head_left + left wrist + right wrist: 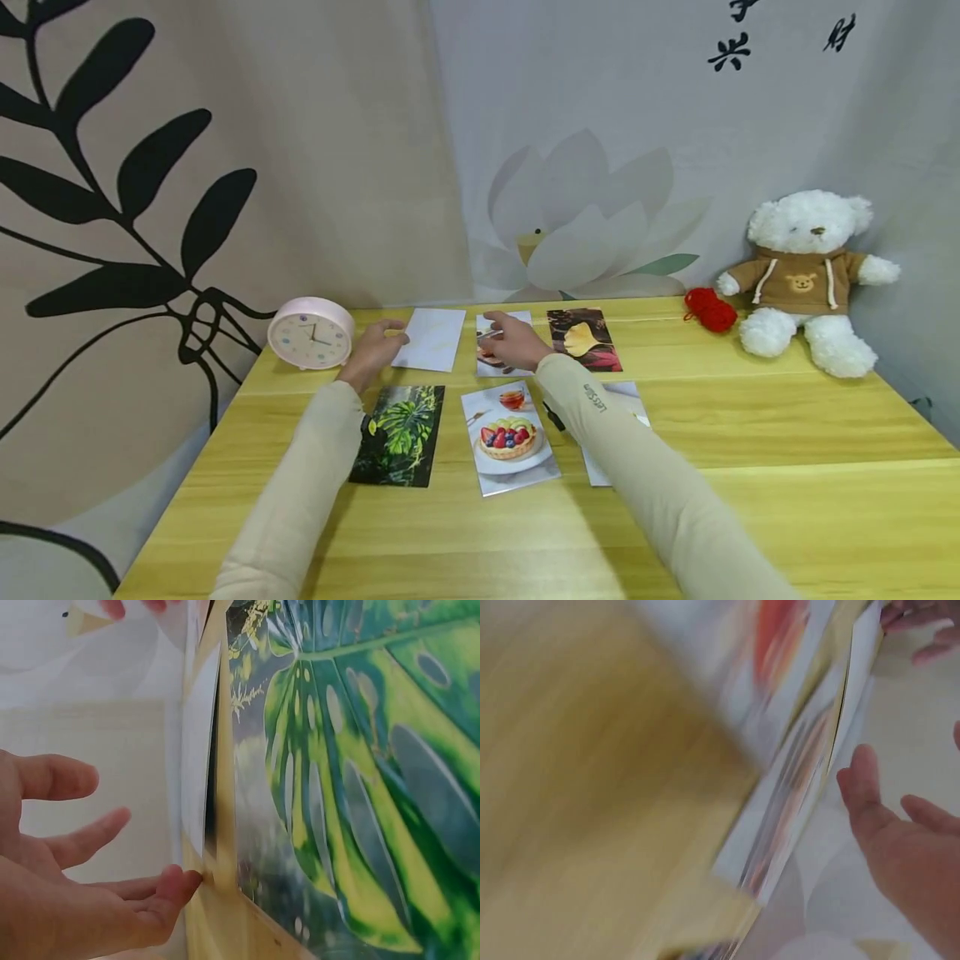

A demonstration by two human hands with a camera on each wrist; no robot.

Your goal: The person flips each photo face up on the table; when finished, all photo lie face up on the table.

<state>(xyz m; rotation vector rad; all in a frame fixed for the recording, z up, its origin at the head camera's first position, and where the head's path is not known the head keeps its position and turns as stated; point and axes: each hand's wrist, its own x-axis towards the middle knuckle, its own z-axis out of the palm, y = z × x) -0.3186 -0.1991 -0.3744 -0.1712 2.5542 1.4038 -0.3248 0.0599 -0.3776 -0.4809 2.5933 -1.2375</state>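
My left hand (378, 350) is at the left edge of a pale, nearly blank card (431, 340) in the back row. In the left wrist view its fingers are spread and loosely bent, with nothing held. My right hand (517, 340) hovers over a picture card (506, 369) in the middle of that row and covers part of its print. The right wrist view shows those fingers (866, 784) apart and empty. Right of it lies a card with a yellow leaf (588, 340). In front are a monstera leaf card (401, 437) and a fruit tart card (510, 442).
Another pale card (628, 400) lies partly hidden under my right forearm. A pink round clock (311, 333) stands at the back left of the wooden table (750, 500). Red yarn (711, 310) and a white teddy bear (806, 279) sit at the back right, before a curtain.
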